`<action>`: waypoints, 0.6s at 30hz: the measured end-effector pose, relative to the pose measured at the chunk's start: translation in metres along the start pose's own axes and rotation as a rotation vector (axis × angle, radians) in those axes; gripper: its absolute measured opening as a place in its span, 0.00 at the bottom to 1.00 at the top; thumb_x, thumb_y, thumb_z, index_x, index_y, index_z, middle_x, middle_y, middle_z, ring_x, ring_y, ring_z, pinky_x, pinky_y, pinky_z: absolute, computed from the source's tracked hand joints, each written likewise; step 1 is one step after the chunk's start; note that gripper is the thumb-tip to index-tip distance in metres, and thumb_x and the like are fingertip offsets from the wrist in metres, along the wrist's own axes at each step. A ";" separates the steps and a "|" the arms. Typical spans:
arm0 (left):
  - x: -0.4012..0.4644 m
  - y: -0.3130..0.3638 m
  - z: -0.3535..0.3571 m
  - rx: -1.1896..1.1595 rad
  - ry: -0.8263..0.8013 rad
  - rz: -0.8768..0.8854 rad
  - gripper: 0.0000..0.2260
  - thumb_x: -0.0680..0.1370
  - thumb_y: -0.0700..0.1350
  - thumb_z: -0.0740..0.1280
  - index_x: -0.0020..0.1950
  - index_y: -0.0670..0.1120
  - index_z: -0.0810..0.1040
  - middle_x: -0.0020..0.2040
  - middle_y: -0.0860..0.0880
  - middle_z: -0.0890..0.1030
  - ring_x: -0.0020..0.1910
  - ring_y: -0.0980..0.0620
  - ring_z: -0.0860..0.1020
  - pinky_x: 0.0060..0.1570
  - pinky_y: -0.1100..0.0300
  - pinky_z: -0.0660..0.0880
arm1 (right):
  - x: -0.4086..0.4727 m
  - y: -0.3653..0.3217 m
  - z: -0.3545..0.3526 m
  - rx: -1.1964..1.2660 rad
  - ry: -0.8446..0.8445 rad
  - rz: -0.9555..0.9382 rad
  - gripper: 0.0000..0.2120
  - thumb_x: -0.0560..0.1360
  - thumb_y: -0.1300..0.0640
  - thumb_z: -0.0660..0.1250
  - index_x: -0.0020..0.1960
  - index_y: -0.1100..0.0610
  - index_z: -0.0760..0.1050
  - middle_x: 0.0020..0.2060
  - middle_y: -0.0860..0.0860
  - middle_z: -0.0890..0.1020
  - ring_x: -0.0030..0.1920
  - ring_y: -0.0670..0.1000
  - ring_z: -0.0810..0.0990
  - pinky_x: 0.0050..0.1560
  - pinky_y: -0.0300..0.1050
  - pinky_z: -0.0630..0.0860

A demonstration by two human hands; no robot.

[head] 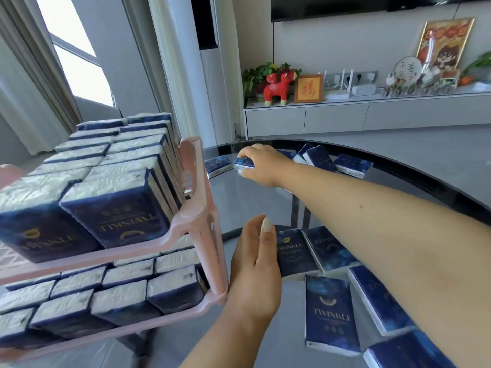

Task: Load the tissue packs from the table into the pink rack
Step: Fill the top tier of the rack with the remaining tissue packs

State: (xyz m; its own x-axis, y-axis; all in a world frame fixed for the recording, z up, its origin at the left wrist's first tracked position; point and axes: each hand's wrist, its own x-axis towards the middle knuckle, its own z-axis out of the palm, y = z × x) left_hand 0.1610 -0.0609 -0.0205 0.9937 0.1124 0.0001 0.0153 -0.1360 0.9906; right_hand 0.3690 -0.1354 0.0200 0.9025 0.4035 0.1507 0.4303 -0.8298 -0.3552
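Note:
A pink rack (198,208) stands at the left with two tiers, both filled with upright dark blue tissue packs (114,208). More blue packs lie flat on the glass table (265,203): several near me at the lower right (328,314) and several at the far edge (350,166). My right hand (261,163) reaches across to the far side and grips one pack (244,163) there. My left hand (255,264) rests with straight fingers on a near pack (292,254), just right of the rack's post.
Behind the table runs a long white cabinet (345,118) with a red toy animal (279,85), a framed picture (308,88) and ornaments. A tall white unit (210,75) stands by the curtained window (77,62). Another pack (218,166) lies left of the gripped one.

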 end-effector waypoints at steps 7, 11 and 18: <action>0.003 -0.001 -0.001 -0.010 -0.001 -0.057 0.25 0.74 0.67 0.51 0.69 0.63 0.65 0.65 0.70 0.69 0.56 0.82 0.65 0.55 0.77 0.61 | 0.056 0.000 0.027 -0.097 -0.198 0.118 0.29 0.78 0.37 0.53 0.76 0.40 0.49 0.77 0.49 0.46 0.77 0.54 0.42 0.72 0.64 0.47; 0.005 -0.001 0.000 0.011 0.018 -0.061 0.22 0.78 0.64 0.52 0.71 0.62 0.65 0.65 0.70 0.68 0.54 0.84 0.64 0.53 0.79 0.62 | 0.061 -0.002 0.037 -0.246 -0.323 0.076 0.28 0.79 0.37 0.48 0.76 0.38 0.45 0.77 0.47 0.45 0.76 0.55 0.39 0.69 0.72 0.40; 0.001 0.004 0.000 0.034 0.010 -0.070 0.21 0.80 0.61 0.52 0.72 0.59 0.65 0.65 0.67 0.69 0.52 0.81 0.65 0.50 0.79 0.63 | 0.040 -0.004 0.017 -0.261 -0.179 -0.061 0.22 0.79 0.42 0.56 0.67 0.51 0.69 0.69 0.52 0.68 0.70 0.58 0.64 0.63 0.56 0.65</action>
State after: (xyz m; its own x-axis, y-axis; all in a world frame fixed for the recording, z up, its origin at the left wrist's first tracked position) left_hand 0.1621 -0.0618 -0.0163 0.9888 0.1331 -0.0677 0.0890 -0.1612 0.9829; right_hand 0.4031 -0.1091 0.0116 0.8671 0.4981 -0.0084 0.4950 -0.8633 -0.0984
